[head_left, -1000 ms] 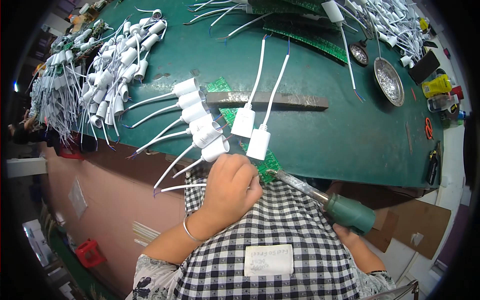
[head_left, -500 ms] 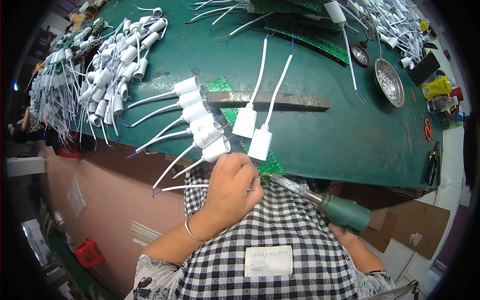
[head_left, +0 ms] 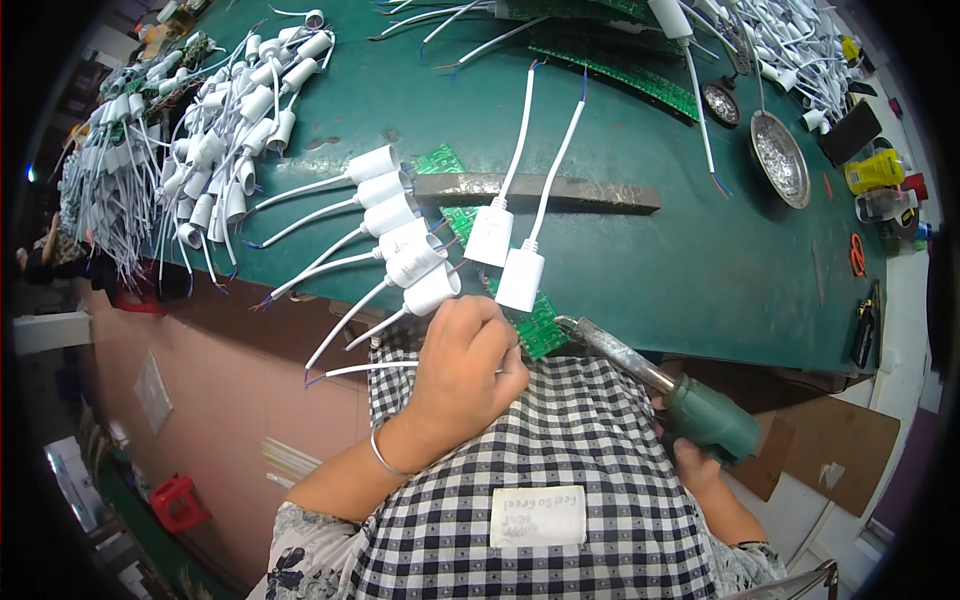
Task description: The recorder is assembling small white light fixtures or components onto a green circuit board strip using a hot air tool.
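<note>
Green bench mat [head_left: 640,270] runs right to the near edge, and that's where the work sits: a small green circuit board [head_left: 540,328] half hanging off the edge, with two flat white plugs [head_left: 505,260] lying across it and a fan of white lamp sockets [head_left: 395,235] on leads just to its left. Left hand [head_left: 465,365] is curled loosely at the board's left corner, fingers bent in, wrist cocked back toward the body with a thin bangle on it; it looks like it's pinching a white wire [head_left: 370,368] or the board edge, but I can't tell which since the knuckles hide it. Right hand [head_left: 700,465] is low by the lap, wrapped around the green handle of a soldering iron [head_left: 680,395], barrel angled up-left so the tip touches or nearly touches the board's right corner. Risk-wise I'd say the hot barrel is very near those fingers and the plug bodies, so a small slip could burn skin or melt plastic. Board also looks unsupported at the edge, so pressing on it could tip it into the lap. Metal bar [head_left: 540,190] and a solder dish [head_left: 780,160] sit further back.
</note>
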Demonstrator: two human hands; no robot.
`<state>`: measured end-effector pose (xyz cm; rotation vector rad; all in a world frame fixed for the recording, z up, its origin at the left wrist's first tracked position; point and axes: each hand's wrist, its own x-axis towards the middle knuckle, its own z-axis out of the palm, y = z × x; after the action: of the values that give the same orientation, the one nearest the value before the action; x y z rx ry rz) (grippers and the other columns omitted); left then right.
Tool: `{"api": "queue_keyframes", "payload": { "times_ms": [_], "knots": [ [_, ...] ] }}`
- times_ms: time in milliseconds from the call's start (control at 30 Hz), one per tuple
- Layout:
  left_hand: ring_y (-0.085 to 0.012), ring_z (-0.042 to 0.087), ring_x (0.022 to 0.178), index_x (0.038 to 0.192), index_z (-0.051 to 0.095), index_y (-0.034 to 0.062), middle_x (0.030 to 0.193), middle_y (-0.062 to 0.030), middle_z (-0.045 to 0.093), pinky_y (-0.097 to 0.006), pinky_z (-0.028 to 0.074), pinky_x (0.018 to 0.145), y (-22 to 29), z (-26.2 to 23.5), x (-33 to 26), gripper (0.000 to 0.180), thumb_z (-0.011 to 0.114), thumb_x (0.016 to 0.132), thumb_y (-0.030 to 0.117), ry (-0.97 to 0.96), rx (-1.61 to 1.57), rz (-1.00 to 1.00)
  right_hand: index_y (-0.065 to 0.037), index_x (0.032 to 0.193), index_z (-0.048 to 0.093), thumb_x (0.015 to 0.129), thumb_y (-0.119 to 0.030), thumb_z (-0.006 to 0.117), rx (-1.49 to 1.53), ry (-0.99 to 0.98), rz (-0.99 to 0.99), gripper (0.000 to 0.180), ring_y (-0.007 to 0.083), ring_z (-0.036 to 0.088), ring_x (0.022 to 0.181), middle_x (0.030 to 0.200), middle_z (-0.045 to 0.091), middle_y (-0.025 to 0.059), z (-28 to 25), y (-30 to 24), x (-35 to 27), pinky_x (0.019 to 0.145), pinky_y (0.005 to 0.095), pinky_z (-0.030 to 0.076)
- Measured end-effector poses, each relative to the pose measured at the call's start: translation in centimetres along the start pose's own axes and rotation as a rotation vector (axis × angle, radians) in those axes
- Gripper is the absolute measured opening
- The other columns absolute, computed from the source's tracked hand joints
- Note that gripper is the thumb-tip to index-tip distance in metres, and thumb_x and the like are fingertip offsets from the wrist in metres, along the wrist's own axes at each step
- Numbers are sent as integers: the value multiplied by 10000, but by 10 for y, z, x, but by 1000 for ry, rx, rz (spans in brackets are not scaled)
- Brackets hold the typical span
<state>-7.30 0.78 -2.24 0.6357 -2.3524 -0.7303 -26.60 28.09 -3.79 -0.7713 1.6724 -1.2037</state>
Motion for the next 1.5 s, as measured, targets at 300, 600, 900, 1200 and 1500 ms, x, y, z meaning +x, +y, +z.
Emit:
{"api": "queue_keyframes", "payload": {
  "times_ms": [300, 600, 900, 1200, 1500],
  "knots": [
    [-287, 510, 796, 765, 537, 30, 887, -123, 508, -370, 434, 682, 1, -2, 1, 190, 634, 619, -45, -20, -41, -12, -11, 1379, 366, 856, -285, 678, 65, 24, 1, 667, 257, 514, 1187, 1272, 532, 149, 7, -2, 2, 1031, 424, 417],
    [-270, 519, 793, 786, 551, 34, 889, -96, 545, -369, 416, 687, 5, -3, 2, 234, 671, 601, -43, 0, 36, 152, -1, 1325, 444, 860, -305, 676, 25, 42, -17, 602, 227, 542, 1142, 1215, 576, 134, 7, -2, 2, 986, 384, 437],
    [-257, 504, 788, 766, 526, 42, 899, -80, 541, -364, 385, 688, 3, -2, 2, 220, 663, 601, -9, -39, 42, 142, 5, 1157, 585, 880, -276, 651, -164, 124, -151, 400, 212, 592, 1011, 1069, 638, 104, 7, 17, -3, 939, 355, 437],
    [-258, 517, 776, 744, 518, 41, 890, -79, 553, -361, 394, 680, 2, -3, 2, 223, 658, 590, -38, -31, 41, 146, -29, 1024, 635, 802, -217, 721, -157, 30, -190, 304, 235, 611, 909, 1007, 625, 107, 13, -17, 16, 813, 338, 469],
    [-257, 529, 734, 728, 538, 40, 871, -81, 566, -360, 411, 657, 3, -3, 1, 242, 666, 560, -78, -20, 40, 153, -45, 918, 665, 776, -166, 706, -280, 39, -427, 191, 229, 641, 719, 835, 655, 84, 21, -48, 36, 653, 314, 494]
  ]
}}
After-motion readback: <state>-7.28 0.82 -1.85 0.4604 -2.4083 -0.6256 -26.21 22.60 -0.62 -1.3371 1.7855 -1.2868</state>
